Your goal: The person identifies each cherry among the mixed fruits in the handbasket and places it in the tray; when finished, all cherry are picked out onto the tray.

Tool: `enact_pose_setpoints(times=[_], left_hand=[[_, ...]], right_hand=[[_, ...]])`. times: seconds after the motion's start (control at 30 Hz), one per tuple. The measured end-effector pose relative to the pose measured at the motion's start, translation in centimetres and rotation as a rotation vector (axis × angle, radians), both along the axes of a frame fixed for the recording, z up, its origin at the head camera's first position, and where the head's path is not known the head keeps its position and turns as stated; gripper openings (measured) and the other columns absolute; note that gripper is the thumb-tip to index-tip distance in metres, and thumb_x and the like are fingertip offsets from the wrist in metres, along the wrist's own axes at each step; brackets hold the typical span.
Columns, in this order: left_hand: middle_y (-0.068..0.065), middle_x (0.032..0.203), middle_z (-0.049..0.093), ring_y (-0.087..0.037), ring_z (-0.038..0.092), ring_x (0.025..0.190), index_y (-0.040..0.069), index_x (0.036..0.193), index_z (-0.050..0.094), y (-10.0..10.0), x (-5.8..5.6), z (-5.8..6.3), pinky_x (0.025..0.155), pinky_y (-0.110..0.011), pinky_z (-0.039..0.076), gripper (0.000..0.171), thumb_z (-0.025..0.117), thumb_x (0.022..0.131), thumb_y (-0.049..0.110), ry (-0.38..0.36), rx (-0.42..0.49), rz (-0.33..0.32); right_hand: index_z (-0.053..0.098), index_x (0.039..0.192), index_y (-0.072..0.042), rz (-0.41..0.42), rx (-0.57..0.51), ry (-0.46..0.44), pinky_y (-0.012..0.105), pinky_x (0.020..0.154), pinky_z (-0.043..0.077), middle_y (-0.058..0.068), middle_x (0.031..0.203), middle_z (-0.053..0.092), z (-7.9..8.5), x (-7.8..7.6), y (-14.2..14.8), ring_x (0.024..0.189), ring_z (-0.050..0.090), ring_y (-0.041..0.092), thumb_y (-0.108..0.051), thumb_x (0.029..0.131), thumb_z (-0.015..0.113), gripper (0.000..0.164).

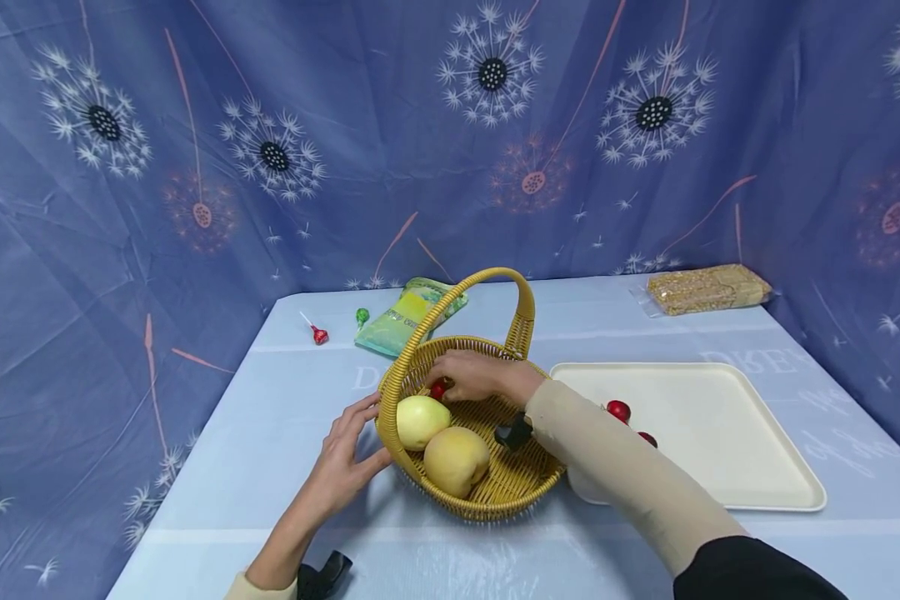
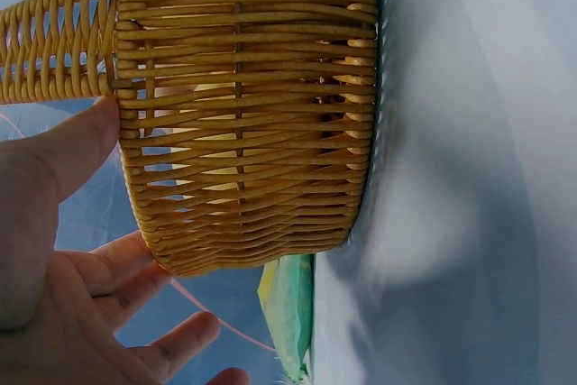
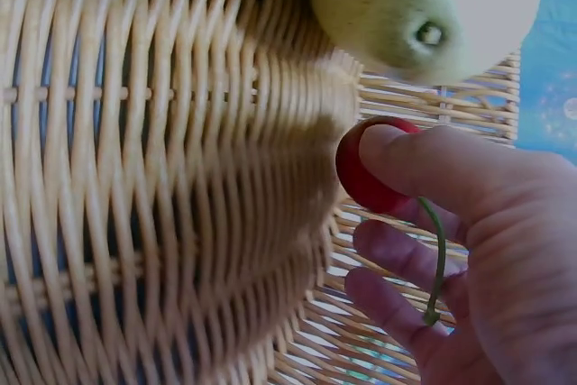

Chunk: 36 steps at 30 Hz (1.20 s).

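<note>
A yellow wicker basket point(image 1: 499, 505) with a tall handle stands on the table. Inside it lie a pale green-yellow fruit point(image 1: 422, 422) and a yellow peach-like fruit point(image 1: 456, 461). My right hand point(image 1: 474, 374) reaches into the basket and pinches a red cherry point(image 3: 371, 167) between thumb and fingers; its green stem hangs down in the right wrist view. The left hand point(image 1: 342, 467) touches the basket's left side near the handle base, fingers loosely spread and thumb against the weave point(image 2: 248, 132).
To the right lies a cream tray point(image 1: 720, 433) with a cherry point(image 1: 618, 410) and another red fruit partly behind the right sleeve. Behind the basket are a green packet point(image 1: 401, 321), a green lollipop point(image 1: 362, 316) and a red lollipop point(image 1: 319, 335). A grainy bag point(image 1: 708, 289) sits back right.
</note>
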State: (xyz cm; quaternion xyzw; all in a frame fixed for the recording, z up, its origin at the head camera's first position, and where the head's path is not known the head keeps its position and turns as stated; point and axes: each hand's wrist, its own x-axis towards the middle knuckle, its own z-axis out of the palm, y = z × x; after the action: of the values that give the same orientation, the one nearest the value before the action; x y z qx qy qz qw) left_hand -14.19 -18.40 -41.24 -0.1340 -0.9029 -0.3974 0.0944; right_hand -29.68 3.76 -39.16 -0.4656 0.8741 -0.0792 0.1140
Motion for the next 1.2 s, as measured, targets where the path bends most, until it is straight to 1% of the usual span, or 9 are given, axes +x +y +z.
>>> enact_pose_setpoints(times=[0.17, 0.3, 0.43, 0.53, 0.63, 0.73, 0.83, 1.0, 1.2], left_hand=[[-0.007, 0.147, 0.04, -0.037, 0.033, 0.135, 0.013, 0.131, 0.052, 0.0, 0.0, 0.0, 0.102, -0.065, 0.029, 0.057, 0.073, 0.081, 0.029, 0.007, -0.001, -0.001], [-0.007, 0.147, 0.04, -0.037, 0.032, 0.136, 0.013, 0.131, 0.051, -0.1, 0.0, 0.0, 0.102, -0.066, 0.028, 0.057, 0.073, 0.081, 0.03, 0.001, -0.004, 0.0], [-0.007, 0.148, 0.039, -0.037, 0.031, 0.136, 0.015, 0.131, 0.051, -0.1, 0.0, 0.0, 0.103, -0.066, 0.026, 0.056, 0.073, 0.081, 0.031, -0.016, 0.0, 0.002], [-0.007, 0.148, 0.039, -0.037, 0.031, 0.137, 0.015, 0.131, 0.051, -0.1, 0.0, 0.0, 0.103, -0.067, 0.025, 0.056, 0.073, 0.081, 0.031, -0.015, 0.003, 0.0], [-0.008, 0.148, 0.039, -0.037, 0.031, 0.136, 0.014, 0.131, 0.051, -0.1, -0.1, 0.0, 0.103, -0.067, 0.025, 0.056, 0.072, 0.082, 0.03, -0.008, 0.001, -0.004], [-0.008, 0.148, 0.039, -0.037, 0.031, 0.136, 0.014, 0.131, 0.051, -0.1, 0.0, 0.0, 0.103, -0.066, 0.025, 0.056, 0.073, 0.081, 0.03, -0.007, 0.0, -0.003], [-0.008, 0.148, 0.039, -0.037, 0.031, 0.136, 0.014, 0.131, 0.052, -0.1, 0.0, 0.0, 0.103, -0.066, 0.025, 0.056, 0.073, 0.081, 0.031, -0.01, 0.004, 0.001], [-0.007, 0.148, 0.039, -0.037, 0.031, 0.136, 0.015, 0.13, 0.052, -0.1, 0.0, -0.1, 0.103, -0.066, 0.026, 0.055, 0.072, 0.082, 0.031, -0.01, 0.006, -0.002], [-0.007, 0.148, 0.039, -0.036, 0.031, 0.137, 0.015, 0.13, 0.052, -0.1, 0.0, 0.0, 0.102, -0.066, 0.027, 0.054, 0.072, 0.082, 0.031, -0.013, 0.013, -0.004]], right_hand=[[0.061, 0.124, -0.017, -0.011, -0.044, -0.005, 0.04, 0.104, 0.039, 0.0, 0.125, 0.059, 1.3, 0.4, 0.7, 0.122, 0.05, 0.021, -0.023, 0.091, 0.063, 0.033], [0.062, 0.122, -0.017, -0.013, -0.105, -0.007, 0.038, 0.097, 0.043, -0.001, 0.117, 0.06, 2.9, 1.3, 1.6, 0.113, 0.053, 0.018, -0.024, 0.09, 0.064, 0.032], [0.062, 0.12, -0.021, -0.034, -0.167, 0.016, 0.034, 0.089, 0.045, -0.005, 0.111, 0.06, 4.5, 2.5, 2.7, 0.104, 0.052, 0.013, -0.027, 0.09, 0.063, 0.031], [0.062, 0.119, -0.022, -0.047, -0.225, 0.056, 0.033, 0.087, 0.045, -0.006, 0.109, 0.061, 5.4, 3.4, 3.9, 0.102, 0.052, 0.012, -0.027, 0.09, 0.064, 0.029], [0.063, 0.118, -0.02, -0.049, -0.301, 0.113, 0.035, 0.088, 0.047, -0.005, 0.108, 0.064, 5.9, 4.4, 5.4, 0.103, 0.054, 0.014, -0.026, 0.088, 0.065, 0.03], [0.065, 0.116, -0.018, -0.049, -0.388, 0.165, 0.035, 0.086, 0.048, -0.003, 0.106, 0.066, 6.1, 5.1, 7.1, 0.1, 0.057, 0.016, -0.023, 0.086, 0.067, 0.031], [0.065, 0.117, -0.019, -0.065, -0.455, 0.194, 0.034, 0.085, 0.048, -0.005, 0.106, 0.067, 5.9, 5.8, 9.0, 0.099, 0.056, 0.014, -0.023, 0.086, 0.068, 0.031], [0.063, 0.118, -0.024, -0.181, -0.494, 0.224, 0.035, 0.082, 0.049, -0.011, 0.109, 0.064, 5.4, 7.6, 12.2, 0.101, 0.052, 0.007, -0.027, 0.086, 0.069, 0.033], [0.065, 0.114, -0.019, -0.302, -0.53, 0.266, 0.038, 0.082, 0.05, -0.011, 0.106, 0.063, 3.5, 9.4, 16.0, 0.101, 0.052, 0.005, -0.022, 0.083, 0.072, 0.032]])
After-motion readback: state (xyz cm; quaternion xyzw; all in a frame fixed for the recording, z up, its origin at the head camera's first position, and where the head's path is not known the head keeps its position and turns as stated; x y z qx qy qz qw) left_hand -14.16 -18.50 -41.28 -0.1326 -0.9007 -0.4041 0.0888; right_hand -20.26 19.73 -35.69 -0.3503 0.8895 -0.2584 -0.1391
